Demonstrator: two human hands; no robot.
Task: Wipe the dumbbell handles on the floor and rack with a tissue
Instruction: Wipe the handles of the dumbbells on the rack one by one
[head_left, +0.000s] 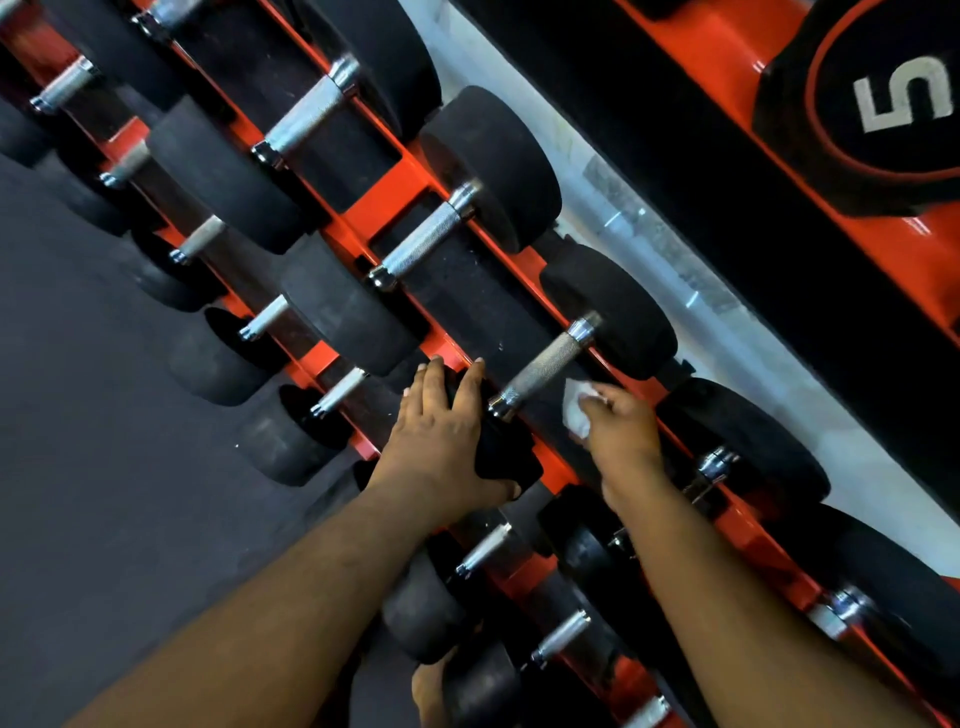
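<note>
Rack is bright orange-red, dumbbell heads matte black, handles shiny silver with a crosshatch grip pattern, tissue white, floor dark grey, plus a black plate with a red ring and pale "5".

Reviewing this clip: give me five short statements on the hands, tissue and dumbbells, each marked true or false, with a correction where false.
1. The right hand pinches a white tissue. True.
2. The left hand holds the tissue. False: it grips a black dumbbell head on the rack.
3. The tissue is wrapped around the knurled handle. False: it is just beside it.
4. The rack is red. True.
5. A plate is marked 9. False: it shows 5.
</note>
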